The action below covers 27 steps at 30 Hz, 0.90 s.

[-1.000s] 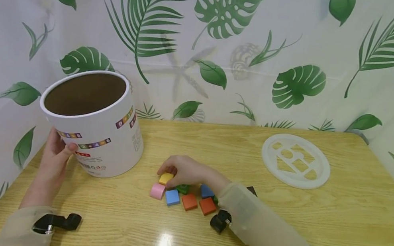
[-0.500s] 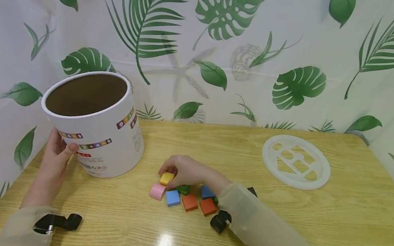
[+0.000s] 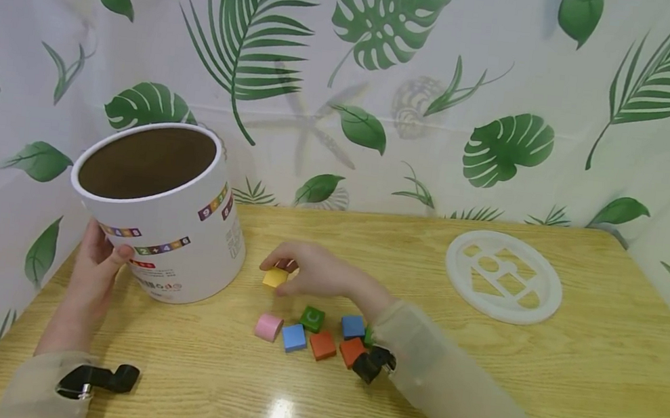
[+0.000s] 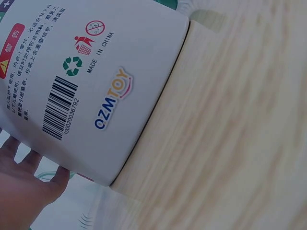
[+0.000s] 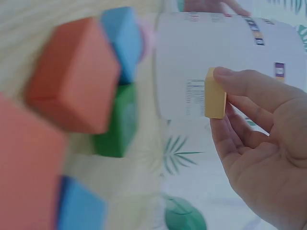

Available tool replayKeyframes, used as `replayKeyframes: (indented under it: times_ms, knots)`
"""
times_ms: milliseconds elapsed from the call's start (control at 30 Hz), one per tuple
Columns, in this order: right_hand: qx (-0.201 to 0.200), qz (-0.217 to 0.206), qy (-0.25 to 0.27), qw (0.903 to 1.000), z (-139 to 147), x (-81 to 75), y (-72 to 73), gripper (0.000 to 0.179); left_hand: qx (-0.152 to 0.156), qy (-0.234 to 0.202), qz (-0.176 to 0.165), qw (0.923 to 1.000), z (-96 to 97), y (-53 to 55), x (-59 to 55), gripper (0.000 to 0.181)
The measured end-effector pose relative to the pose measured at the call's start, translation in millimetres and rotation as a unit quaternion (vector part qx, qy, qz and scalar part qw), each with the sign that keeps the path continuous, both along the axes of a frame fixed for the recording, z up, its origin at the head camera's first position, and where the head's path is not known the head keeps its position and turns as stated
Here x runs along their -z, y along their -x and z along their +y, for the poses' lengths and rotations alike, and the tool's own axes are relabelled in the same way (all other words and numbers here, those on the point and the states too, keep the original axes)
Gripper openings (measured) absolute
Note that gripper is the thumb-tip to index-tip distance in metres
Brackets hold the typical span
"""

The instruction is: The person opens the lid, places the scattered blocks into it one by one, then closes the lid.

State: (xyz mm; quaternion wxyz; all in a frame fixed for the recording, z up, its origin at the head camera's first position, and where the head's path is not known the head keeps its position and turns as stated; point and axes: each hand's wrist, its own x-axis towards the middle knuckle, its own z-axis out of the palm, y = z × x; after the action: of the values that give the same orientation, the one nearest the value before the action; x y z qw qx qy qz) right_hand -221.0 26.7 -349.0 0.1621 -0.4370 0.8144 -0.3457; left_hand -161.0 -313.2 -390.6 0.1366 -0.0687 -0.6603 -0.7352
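Your right hand [image 3: 313,271] pinches a yellow block [image 3: 275,277] while your left hand [image 3: 97,269] holds the bucket [image 3: 207,260]

Your right thumb and fingers sit narrow, only the block's thickness apart, to the right of the bucket; your left thumb and fingers are spread wide against the bucket's side; nearer you, a pink block [image 3: 268,327], green block [image 3: 312,319] and blue block [image 3: 294,338] rest on the table [image 3: 200,385]

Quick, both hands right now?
Left hand: open, against the side of the white bucket.
Right hand: closed, pinching a yellow block.
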Motion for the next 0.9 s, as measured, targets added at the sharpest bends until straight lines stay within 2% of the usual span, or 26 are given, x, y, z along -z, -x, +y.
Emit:
replayKeyframes:
  times_ms: [200,500,767,900]
  knots:
    - [0.003,0.026,0.030,0.9992,-6.5,-23.0,1.0,0.035,-0.007,-0.006,-0.011,0.9999,1.4,-1.1,0.0,0.070]
    - [-0.002,0.095,0.070,0.9930,-19.4,-53.4,-0.1,0.037,-0.016,-0.002,-0.007,0.9999,0.3,-0.6,-0.4,0.069]
    - [0.008,0.118,0.104,0.9875,-36.0,-76.1,-2.1,0.034,-0.017,0.001,-0.013,0.9998,0.7,-1.2,-0.9,0.067]
    - [0.019,0.134,0.141,0.9809,-43.2,-85.6,-2.7,0.036,-0.015,0.000,-0.012,0.9998,0.6,-1.1,-0.8,0.068]
